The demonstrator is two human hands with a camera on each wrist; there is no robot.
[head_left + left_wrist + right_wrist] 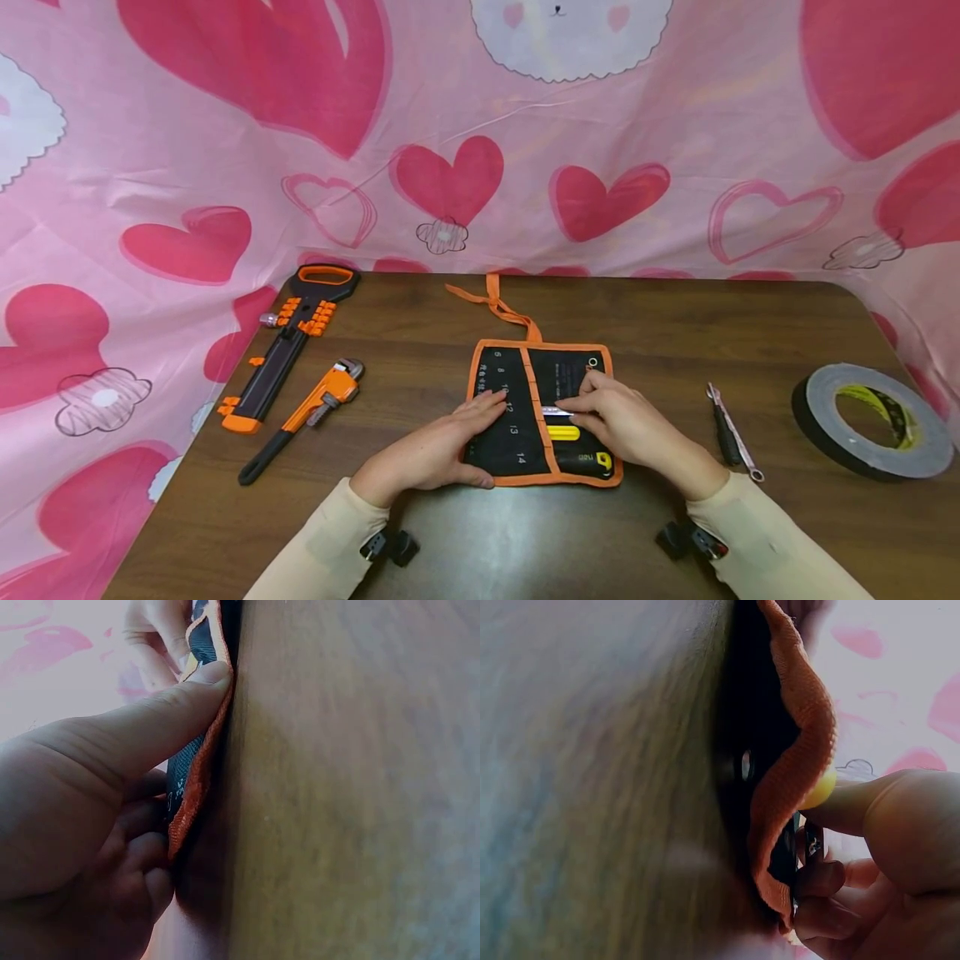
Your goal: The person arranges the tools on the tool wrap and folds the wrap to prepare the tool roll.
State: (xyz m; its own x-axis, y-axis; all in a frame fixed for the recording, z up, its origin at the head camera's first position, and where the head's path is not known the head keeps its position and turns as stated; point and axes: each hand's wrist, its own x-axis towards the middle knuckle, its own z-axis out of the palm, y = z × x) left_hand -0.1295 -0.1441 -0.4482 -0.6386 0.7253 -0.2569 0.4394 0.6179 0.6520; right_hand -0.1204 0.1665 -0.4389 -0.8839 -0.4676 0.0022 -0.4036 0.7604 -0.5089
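Observation:
A black fabric tool roll (570,354) with orange edging and numbered pockets lies spread on the table. My left hand (435,450) presses on its left part with straight fingers, thumb at the near edge; the left wrist view shows that thumb (172,709) on the orange trim. Between thumb and fingers, my right hand (630,417) pinches a slim silver wrench (553,411), whose other end is hidden in a middle pocket. Just nearer, a yellow-handled tool (564,433) sticks out of its pocket; its rounded yellow end (823,789) also shows in the right wrist view.
On the left lie a black and orange rack with a handle (277,375) and an orange pipe wrench (322,404). To the right are a ring-ended wrench (738,437) beside a black-handled tool (724,435), and a tape roll (817,425). An orange strap (513,315) trails behind the tool roll.

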